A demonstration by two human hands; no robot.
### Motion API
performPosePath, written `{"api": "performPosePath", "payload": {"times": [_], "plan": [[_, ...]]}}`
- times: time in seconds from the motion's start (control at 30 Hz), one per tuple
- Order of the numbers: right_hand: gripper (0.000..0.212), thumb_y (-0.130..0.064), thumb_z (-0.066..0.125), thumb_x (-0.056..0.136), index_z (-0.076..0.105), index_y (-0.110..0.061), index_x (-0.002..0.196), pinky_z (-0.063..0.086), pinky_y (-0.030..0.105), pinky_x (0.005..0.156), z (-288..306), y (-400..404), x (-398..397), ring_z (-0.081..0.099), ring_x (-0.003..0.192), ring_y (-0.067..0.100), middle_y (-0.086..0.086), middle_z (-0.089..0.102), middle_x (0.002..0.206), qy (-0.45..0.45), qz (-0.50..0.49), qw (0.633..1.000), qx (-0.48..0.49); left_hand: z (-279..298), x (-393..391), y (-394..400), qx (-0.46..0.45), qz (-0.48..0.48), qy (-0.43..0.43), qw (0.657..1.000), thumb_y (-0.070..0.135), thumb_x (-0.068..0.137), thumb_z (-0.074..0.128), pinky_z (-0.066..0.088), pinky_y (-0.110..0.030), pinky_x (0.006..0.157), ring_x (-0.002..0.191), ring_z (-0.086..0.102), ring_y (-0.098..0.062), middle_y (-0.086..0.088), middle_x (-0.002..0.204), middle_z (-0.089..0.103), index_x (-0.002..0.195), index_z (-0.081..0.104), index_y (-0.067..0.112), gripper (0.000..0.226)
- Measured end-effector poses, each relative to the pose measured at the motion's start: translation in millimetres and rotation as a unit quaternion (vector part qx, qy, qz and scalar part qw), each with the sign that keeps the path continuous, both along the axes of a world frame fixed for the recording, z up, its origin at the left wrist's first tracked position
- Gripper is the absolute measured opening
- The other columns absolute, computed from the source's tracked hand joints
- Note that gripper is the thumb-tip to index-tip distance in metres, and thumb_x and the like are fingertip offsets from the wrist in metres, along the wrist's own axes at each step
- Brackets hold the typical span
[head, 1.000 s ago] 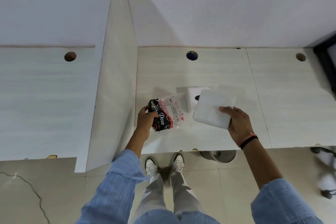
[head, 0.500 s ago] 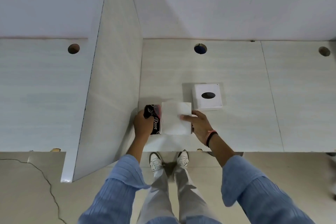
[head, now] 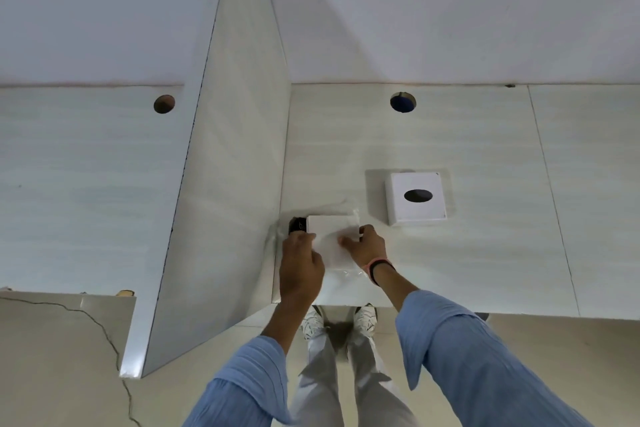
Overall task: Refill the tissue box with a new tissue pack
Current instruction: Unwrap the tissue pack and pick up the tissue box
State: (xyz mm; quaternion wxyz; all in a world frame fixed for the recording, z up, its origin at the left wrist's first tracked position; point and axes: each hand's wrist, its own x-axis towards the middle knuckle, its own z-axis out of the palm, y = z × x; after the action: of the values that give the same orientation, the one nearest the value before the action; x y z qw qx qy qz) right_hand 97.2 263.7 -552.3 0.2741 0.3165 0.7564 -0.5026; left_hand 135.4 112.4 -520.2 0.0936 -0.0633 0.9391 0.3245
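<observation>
Head view looks down on a pale bench [head: 450, 135] with an upright divider panel [head: 221, 184] along its left. A white tissue box [head: 417, 197] sits on the bench, right of and a little farther than the hands, well apart from them; its dark oval slot faces up and nothing shows through it, so whether it holds tissues cannot be told. Near the bench's front edge, just beside the divider, lies the white tissue stack [head: 330, 234] in its clear wrapper [head: 346, 276]; the wrapper's crinkled film shows at the near and far edges, and its black printed end [head: 298, 225] pokes out on the left, print too small to read. The left hand [head: 301, 270] covers the stack's near left corner, fingers curled down onto it. The right hand [head: 367, 246] rests on the stack's right side, fingers pressed against the white surface; whether they pinch film or tissue is unclear. A wristband [head: 379, 267] circles the right wrist. Two round holes [head: 402, 102] pierce the bench's far side.
</observation>
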Motion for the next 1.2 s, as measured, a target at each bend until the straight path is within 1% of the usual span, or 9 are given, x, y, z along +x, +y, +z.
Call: {"api": "performPosePath", "payload": {"times": [0.17,0.3,0.43,0.53,0.77,0.9,1.0,1.1,1.2], "plan": [[0.049,-0.039,0.060,0.096,0.053,-0.001,0.125,0.049,0.039,0.087,9.2,-0.1,2.2,0.061,0.114,0.038,0.019,0.063,0.122,0.026,0.061,0.993,0.102,-19.2,-3.3,0.2,-0.127,-0.193,-0.063,0.971,0.002,0.088,0.058,0.053,-0.037,0.094,0.117,0.056,-0.030,-0.009,0.130,0.058,0.121,0.065,0.006,0.034],[0.026,-0.026,0.054,0.094,0.064,-0.003,0.100,0.050,0.042,0.079,27.0,30.8,-2.3,0.061,0.100,0.041,0.018,0.068,0.097,0.197,0.021,0.942,0.270,-18.8,-11.8,-0.8,-0.173,-0.230,-0.090,0.954,0.011,0.089,0.054,0.049,-0.040,0.089,0.113,0.054,-0.030,-0.008,0.128,0.054,0.117,0.062,0.008,0.029],[0.047,-0.039,0.069,0.079,0.056,-0.015,0.118,0.036,0.063,0.105,24.7,69.3,-21.3,0.027,0.141,0.049,0.022,0.039,0.145,0.120,0.054,0.917,0.377,-14.4,-17.5,5.5,-0.167,-0.202,-0.089,0.961,0.015,0.093,0.049,0.045,-0.042,0.094,0.116,0.052,-0.030,-0.008,0.126,0.057,0.119,0.064,0.009,0.030],[0.074,-0.051,0.076,0.072,0.044,-0.024,0.133,0.029,0.068,0.112,12.3,88.6,-27.4,0.005,0.149,0.051,0.023,0.007,0.160,0.000,0.082,0.951,0.297,-7.6,-16.5,11.9,-0.121,-0.175,-0.071,0.975,0.013,0.094,0.050,0.046,-0.043,0.096,0.116,0.056,-0.030,-0.009,0.125,0.062,0.124,0.065,0.009,0.033],[0.057,-0.032,0.083,0.072,0.066,-0.028,0.125,0.053,0.036,0.086,53.7,118.3,-10.6,0.049,0.120,0.025,0.001,0.050,0.138,0.110,-0.135,0.985,0.007,28.3,-17.5,31.1,0.138,-0.051,-0.123,0.981,0.014,0.095,0.063,0.048,-0.025,0.096,0.114,0.061,-0.017,-0.005,0.123,0.067,0.124,0.067,0.010,0.029],[0.029,-0.027,0.078,0.067,0.073,-0.014,0.093,0.058,0.056,0.094,86.8,122.6,21.6,0.060,0.114,0.040,0.011,0.067,0.122,0.129,-0.235,0.927,-0.261,63.5,-33.1,51.4,0.383,0.057,-0.234,0.892,0.039,0.081,0.075,0.048,-0.036,0.099,0.111,0.064,-0.017,0.003,0.113,0.071,0.108,0.071,0.020,0.034],[0.032,-0.020,0.074,0.071,0.071,-0.010,0.101,0.055,0.061,0.096,103.6,115.6,37.8,0.061,0.107,0.042,0.013,0.067,0.113,0.131,-0.227,0.908,-0.326,78.6,-44.2,62.5,0.478,0.051,-0.278,0.832,0.056,0.068,0.076,0.045,-0.040,0.104,0.120,0.059,-0.017,0.006,0.116,0.067,0.117,0.065,0.020,0.061],[0.052,-0.023,0.075,0.064,0.071,-0.010,0.114,0.055,0.061,0.096,117.3,107.5,45.5,0.060,0.107,0.042,0.017,0.063,0.119,0.128,-0.201,0.911,-0.336,89.7,-53.8,66.9,0.482,0.031,-0.298,0.823,0.059,0.070,0.080,0.045,-0.040,0.100,0.137,0.049,-0.025,-0.008,0.142,0.058,0.150,0.039,0.009,0.103],[0.055,-0.026,0.076,0.060,0.071,-0.011,0.113,0.055,0.061,0.096,125.7,100.2,50.7,0.060,0.107,0.042,0.017,0.063,0.118,0.134,-0.194,0.912,-0.337,98.1,-57.8,65.0,0.463,0.004,-0.296,0.835,0.054,0.070,0.083,0.046,-0.043,0.100,0.126,0.060,-0.022,-0.003,0.131,0.067,0.152,0.035,0.009,0.105]]}}
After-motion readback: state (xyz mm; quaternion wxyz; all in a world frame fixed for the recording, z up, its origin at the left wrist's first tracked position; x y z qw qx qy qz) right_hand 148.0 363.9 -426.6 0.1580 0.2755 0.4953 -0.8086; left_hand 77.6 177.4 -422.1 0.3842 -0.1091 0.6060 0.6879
